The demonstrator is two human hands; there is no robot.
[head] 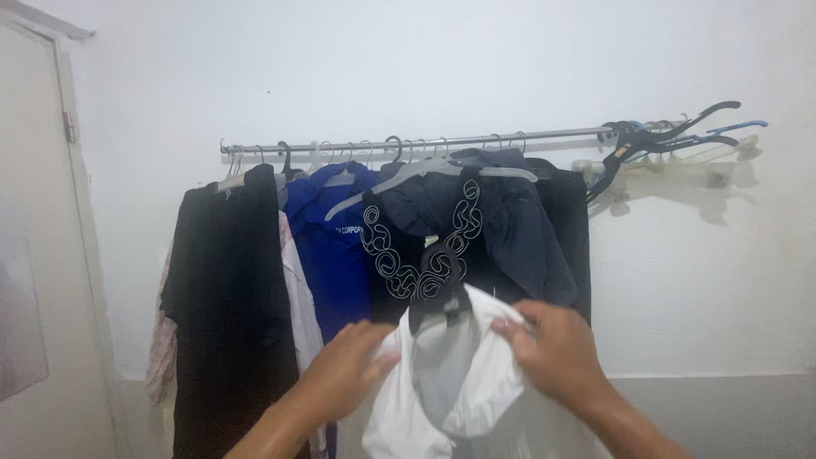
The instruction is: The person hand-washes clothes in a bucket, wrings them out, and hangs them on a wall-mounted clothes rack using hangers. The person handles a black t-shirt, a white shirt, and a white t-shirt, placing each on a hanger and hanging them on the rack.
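Two hands hold up a white shirt (450, 382) low in the middle of the view, at about 6 o'clock. The left hand (344, 370) pinches the shirt's collar on its left side, with the fingers closed on the cloth. The right hand (557, 348) grips the collar on the other side, and its fingers are closed on the cloth too. A black hanger (438, 302) sits inside the neck of the white shirt, and its top pokes up between the two hands.

Behind the hands, a shiny metal rail (425, 140) runs across the white wall (425, 59). Many clothes hang from it. At 9 o'clock from the white shirt hangs a long black garment (229, 306). Just beside that, toward the middle, is a bright blue shirt (331, 246). Right above the hands, at 12 o'clock, hangs a dark top (501, 221) with a swirly white pattern down the front. Up at 2 o'clock, a bunch of empty hangers (663, 140) in black and blue sticks out at the far end of the rail. A pale door (38, 255) stands at the left edge, at 9 o'clock.
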